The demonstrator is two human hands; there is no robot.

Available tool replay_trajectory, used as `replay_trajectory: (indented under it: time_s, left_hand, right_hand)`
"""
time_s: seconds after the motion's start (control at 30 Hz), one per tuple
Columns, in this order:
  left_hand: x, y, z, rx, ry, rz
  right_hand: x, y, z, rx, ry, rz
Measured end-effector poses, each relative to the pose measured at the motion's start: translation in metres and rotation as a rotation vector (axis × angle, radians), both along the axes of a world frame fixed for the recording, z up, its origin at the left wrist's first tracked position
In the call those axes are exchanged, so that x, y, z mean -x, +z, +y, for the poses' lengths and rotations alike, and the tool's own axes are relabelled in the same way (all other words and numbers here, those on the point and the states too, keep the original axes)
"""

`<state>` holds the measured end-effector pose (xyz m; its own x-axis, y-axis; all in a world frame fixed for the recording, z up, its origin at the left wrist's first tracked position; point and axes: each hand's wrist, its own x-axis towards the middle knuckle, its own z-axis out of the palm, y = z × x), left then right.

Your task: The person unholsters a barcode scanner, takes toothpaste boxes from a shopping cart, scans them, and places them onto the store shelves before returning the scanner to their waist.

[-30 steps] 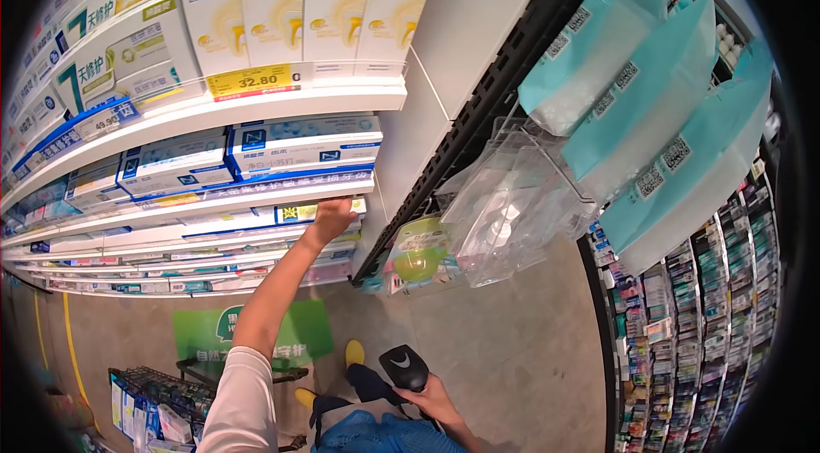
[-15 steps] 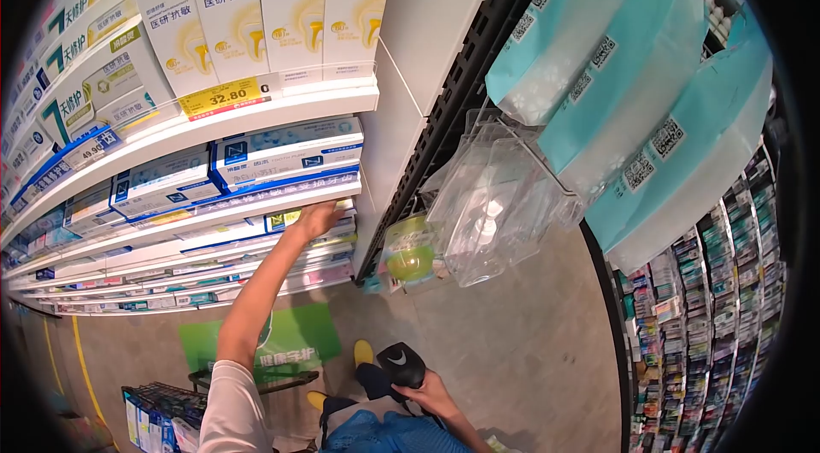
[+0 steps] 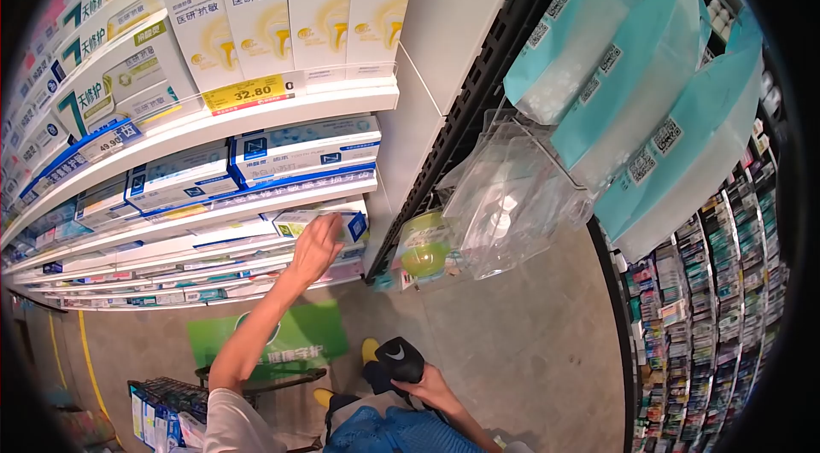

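The left hand [image 3: 316,248] rests against a white box with a blue end [image 3: 353,227], its fingers bent over the front; I cannot tell whether they grip it, as the hand hides part of the box. This box sits at the right end of a lower shelf [image 3: 154,258], slightly askew. The right hand [image 3: 424,385], low before the body, holds a black item with a white swoosh [image 3: 399,359], fingers closed around its lower edge.

Just above the left hand, white-and-blue boxes [image 3: 307,146] lie along the middle shelf, one near its right end. Higher still, tall boxes with yellow designs [image 3: 320,13] stand on the upper shelf, behind a yellow price tag [image 3: 248,94] on its front edge.

Beyond the shelves' right ends, clear plastic pieces [image 3: 504,205] hang near teal bags [image 3: 628,77]. Below, a green floor sign [image 3: 299,342] lies beneath the left forearm, and a black basket [image 3: 175,389] with boxes stands at lower left.
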<state>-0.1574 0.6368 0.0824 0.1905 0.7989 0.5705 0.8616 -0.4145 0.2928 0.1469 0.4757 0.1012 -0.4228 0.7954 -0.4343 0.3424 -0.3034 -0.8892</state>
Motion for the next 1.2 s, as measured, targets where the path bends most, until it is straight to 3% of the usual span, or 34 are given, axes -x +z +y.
replay_trajectory:
  time_s: [0.13,0.3,0.57,0.67,0.7,0.77,1.0,1.07,1.2]
  left_hand:
    - [0.001,-0.005,-0.022,-0.196,0.038,-0.02]
    - [-0.002,-0.001,-0.044,-0.216,0.069,-0.061]
    - [-0.007,0.035,-0.081,-0.235,0.098,-0.082]
    - [-0.005,0.068,-0.103,-0.109,0.294,-0.697]
    - [0.002,0.075,-0.107,-0.111,0.3,-0.691]
    - [0.019,0.084,-0.116,0.024,0.128,-1.456]
    - [0.038,0.047,-0.132,0.235,0.064,-1.867]
    - [0.046,0.022,-0.135,0.312,0.011,-2.06]
    - [0.039,0.043,-0.143,0.387,-0.082,-2.214]
  right_hand:
    - [0.006,-0.002,-0.002,0.005,0.032,-0.039]
    - [0.012,-0.001,-0.006,0.053,0.057,-0.03]
    - [0.02,-0.005,-0.012,-0.092,0.09,-0.057]
    - [0.027,0.007,-0.007,-0.043,0.133,-0.096]
    - [0.028,0.006,-0.008,-0.043,0.139,-0.09]
    - [0.031,-0.001,-0.008,-0.078,0.097,-0.042]
    - [0.045,-0.003,-0.007,-0.176,0.029,0.071]
    - [0.046,0.0,-0.007,-0.073,0.047,0.065]
    - [0.055,0.007,-0.01,0.053,-0.007,0.157]
